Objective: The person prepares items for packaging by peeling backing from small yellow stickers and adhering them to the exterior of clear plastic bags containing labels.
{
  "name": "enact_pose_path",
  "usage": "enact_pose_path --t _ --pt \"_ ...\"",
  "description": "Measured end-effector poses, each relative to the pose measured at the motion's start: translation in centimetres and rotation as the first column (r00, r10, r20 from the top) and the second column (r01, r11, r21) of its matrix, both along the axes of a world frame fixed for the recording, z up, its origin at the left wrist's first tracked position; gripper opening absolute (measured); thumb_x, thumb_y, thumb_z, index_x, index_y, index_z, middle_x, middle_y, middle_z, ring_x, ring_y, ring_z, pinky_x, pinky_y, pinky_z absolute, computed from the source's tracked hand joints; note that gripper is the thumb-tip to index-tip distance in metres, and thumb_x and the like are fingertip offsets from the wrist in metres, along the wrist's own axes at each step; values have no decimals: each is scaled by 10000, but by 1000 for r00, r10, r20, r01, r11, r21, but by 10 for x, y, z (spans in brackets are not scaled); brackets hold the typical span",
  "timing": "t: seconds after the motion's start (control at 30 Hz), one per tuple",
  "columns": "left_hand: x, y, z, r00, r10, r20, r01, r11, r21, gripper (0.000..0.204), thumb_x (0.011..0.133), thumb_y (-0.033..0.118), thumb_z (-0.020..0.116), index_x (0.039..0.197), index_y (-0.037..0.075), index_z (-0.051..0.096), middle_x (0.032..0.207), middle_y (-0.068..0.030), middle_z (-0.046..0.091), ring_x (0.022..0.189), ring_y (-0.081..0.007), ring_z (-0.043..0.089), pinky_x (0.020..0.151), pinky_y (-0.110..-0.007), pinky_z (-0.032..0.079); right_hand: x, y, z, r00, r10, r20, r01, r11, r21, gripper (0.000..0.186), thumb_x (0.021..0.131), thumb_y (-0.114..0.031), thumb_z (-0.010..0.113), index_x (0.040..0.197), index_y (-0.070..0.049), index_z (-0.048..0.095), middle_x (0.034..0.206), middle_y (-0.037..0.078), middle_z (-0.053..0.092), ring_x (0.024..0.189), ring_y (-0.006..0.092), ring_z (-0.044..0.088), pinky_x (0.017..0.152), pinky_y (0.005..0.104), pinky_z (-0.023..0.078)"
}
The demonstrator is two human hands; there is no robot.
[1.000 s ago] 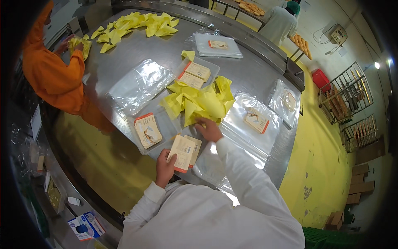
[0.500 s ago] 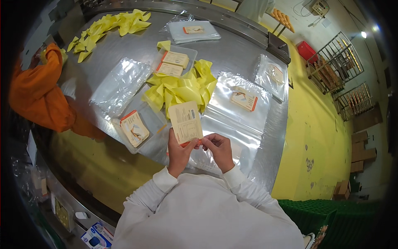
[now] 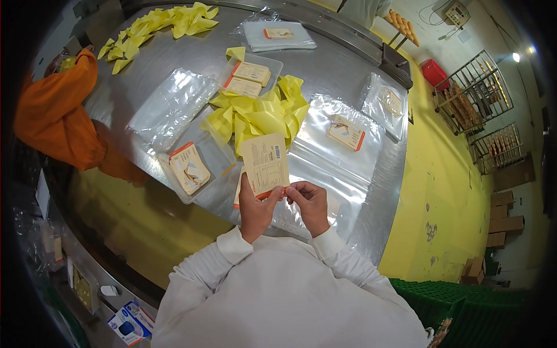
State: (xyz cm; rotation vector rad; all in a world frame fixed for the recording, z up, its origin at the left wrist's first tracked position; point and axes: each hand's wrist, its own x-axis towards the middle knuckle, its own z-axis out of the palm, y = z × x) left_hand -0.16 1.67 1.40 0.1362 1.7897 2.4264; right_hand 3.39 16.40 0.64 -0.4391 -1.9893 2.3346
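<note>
My left hand [image 3: 255, 210] grips a cream card label [image 3: 266, 162] with an orange edge, its back printed with text and a barcode. The fingertips of my right hand [image 3: 310, 207] pinch the label's lower right corner. Just behind it lies a heap of yellow strips [image 3: 267, 113]. To the right, flat clear plastic bags [image 3: 316, 168] are spread on the steel table, with a stack of labels [image 3: 346, 132] on top. On the left, a clear plastic tray [image 3: 184, 198] holds another label stack [image 3: 189, 168]. Part of one more label [image 3: 237, 191] shows beside my left hand.
Farther back stands a second tray [image 3: 277, 68] with label stacks. More clear bags lie at left [image 3: 171, 107], far [image 3: 296, 43] and right [image 3: 397, 122]. A second pile of yellow strips [image 3: 156, 26] sits far left. A person in an orange sleeve [image 3: 58, 116] is at the left edge.
The held label has tilted slightly and sits a little farther right, with both hands still on it. The whole view has shifted slightly; the table items remain in place.
</note>
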Motion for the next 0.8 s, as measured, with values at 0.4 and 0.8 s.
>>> enact_pose_path --t 0.4,0.8 --pt "7 2 -6 995 30 -93 -41 993 -115 388 880 -54 690 1176 -68 438 1054 -207 708 920 -257 745 803 -342 619 -5 3 -5 999 11 35 -15 991 130 96 869 -14 687 896 76 711 797 90 718 671 113 639 623 243 519" --pt "3 -3 -15 995 24 -93 -38 987 -154 387 889 -44 691 1153 -24 409 1081 -168 654 921 -203 718 717 -284 601 -9 1 -11 997 66 47 -69 996 60 91 854 11 693 889 94 708 777 101 711 661 123 646 610 252 526"
